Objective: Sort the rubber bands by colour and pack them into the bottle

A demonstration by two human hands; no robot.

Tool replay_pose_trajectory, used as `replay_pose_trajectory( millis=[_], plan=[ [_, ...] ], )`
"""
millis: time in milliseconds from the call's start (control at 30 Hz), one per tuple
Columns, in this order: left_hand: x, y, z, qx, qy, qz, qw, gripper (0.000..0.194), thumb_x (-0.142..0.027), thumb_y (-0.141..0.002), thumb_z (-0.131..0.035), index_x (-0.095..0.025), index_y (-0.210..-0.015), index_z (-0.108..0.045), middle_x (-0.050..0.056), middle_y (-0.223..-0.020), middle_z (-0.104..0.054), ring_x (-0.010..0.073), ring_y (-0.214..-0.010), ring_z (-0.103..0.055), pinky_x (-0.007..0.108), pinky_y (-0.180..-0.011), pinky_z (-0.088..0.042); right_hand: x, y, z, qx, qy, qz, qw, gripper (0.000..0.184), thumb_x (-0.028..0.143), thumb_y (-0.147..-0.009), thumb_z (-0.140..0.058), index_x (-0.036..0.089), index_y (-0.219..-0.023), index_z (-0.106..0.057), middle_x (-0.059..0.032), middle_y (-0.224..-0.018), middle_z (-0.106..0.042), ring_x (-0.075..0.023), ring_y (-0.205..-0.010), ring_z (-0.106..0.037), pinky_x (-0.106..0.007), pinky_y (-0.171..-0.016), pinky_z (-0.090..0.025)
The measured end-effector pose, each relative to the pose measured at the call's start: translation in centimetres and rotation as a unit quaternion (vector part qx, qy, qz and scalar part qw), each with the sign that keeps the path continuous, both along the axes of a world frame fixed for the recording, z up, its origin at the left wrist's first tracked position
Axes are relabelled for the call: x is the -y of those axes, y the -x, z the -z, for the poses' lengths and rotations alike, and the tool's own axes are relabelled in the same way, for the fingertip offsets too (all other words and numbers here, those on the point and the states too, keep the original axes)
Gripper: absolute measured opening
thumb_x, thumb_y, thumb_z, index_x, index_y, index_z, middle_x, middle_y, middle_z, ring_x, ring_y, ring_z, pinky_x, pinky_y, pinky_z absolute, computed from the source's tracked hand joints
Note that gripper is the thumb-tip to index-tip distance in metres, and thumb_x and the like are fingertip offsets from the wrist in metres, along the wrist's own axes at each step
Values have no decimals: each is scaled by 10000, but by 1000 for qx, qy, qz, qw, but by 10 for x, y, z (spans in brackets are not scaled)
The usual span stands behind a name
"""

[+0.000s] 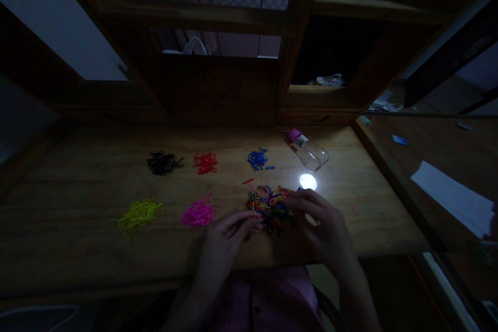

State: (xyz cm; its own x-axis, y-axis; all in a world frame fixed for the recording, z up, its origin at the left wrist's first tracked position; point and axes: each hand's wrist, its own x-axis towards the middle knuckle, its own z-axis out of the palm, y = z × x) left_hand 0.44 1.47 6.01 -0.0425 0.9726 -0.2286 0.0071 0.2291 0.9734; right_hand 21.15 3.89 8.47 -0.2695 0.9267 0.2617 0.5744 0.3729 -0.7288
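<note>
While five single-colour piles [199,212] already lie separate, a mixed heap [273,210] near the desk's front edge [116,286] is undivided; left hand [229,238] pinches something red [256,216], right hand [324,223] curls over, its hold unclear.

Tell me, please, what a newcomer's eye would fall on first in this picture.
Most likely the white spot of light, glaring on the dim wooden table just below the clear bottle. Next would come the vivid yellow pile toward the left and the pink pile to its right. The multicolored heap follows, with the left hand and right hand at its near side.
</note>
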Motion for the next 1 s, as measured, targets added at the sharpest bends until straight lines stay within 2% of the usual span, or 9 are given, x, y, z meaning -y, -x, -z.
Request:
replay_pose_trajectory(
  millis=[67, 100, 300, 433, 567, 733, 867, 1000],
  plan=[
    [0, 5, 4, 17, 9, -11, 1000, 137, -301, -807, -699, -178, -854, -735, 50, -829, -772, 195, -749, -734, 260, -712, -596, -16, -10, -1, 72, -17, 53, 996, 314, 110, -896, -553, 242, -1138, -701, -81, -1074, -655, -199, -916, -645, -307, -760, -527],
    [1, 8, 5, 19, 11, -15, 1000, 143, -306, -809, -701, -173, -855, -728, 55, -841, -772, 194, -759, -734, 259, -720, -594, -24, -13, -2, 101, -19, 57, 993, 319, 113, -892, -563, 238, -1152, -698, -85, -1090, -655, -206, -929, -645, -319, -775, -529],
    [9, 14, 16, 3, 11, -5, 1000, 144, -304, -857, -662, -172, -879, -719, 58, -890, -767, 180, -806, -726, 252, -768, -579, -44, -6, 6, 178, -6, -54, 982, 374, 45, -881, -528, 254, -1134, -708, -69, -1089, -652, -201, -968, -630, -330, -827, -526],
    [10, 14, 18, 0, 3, -5, 1000, 152, -305, -872, -645, -171, -887, -714, 57, -879, -762, 178, -794, -719, 252, -750, -573, -50, -4, 8, 190, -5, -87, 978, 429, -6, -838, -524, 252, -1126, -709, -61, -1052, -654, -195, -965, -620, -317, -813, -513],
    [8, 14, 17, -1, 7, -3, 1000, 158, -314, -875, -641, -174, -887, -713, 53, -888, -758, 180, -802, -716, 254, -755, -568, -58, -7, 4, 204, -3, -98, 974, 289, 34, -813, -592, 221, -978, -738, -46, -911, -676, -188, -880, -618, -306, -767, -489],
    [7, 13, 16, -3, 0, 3, 1000, 147, -311, -865, -649, -182, -872, -718, 45, -867, -756, 173, -782, -712, 246, -734, -564, -68, -7, 2, 257, -10, -101, 961, 146, 59, -779, -629, 177, -838, -693, -40, -818, -644, -171, -759, -568, -281, -665, -421],
    [7, 12, 15, -2, -7, 5, 1000, 150, -315, -844, -671, -175, -863, -722, 49, -867, -758, 174, -771, -711, 249, -730, -568, -76, -8, 1, 254, 0, -135, 958, 128, 54, -725, -672, 176, -751, -645, -21, -767, -602, -152, -719, -531, -257, -628, -377],
    [6, 14, 15, 24, 3, 6, 1000, 163, -325, -848, -673, -172, -881, -716, 57, -893, -764, 177, -797, -720, 253, -748, -571, -82, -14, 2, 178, 38, -144, 973, 127, 62, -738, -661, 179, -786, -649, -21, -847, -621, -142, -760, -563, -251, -677, -423]
  ],
)
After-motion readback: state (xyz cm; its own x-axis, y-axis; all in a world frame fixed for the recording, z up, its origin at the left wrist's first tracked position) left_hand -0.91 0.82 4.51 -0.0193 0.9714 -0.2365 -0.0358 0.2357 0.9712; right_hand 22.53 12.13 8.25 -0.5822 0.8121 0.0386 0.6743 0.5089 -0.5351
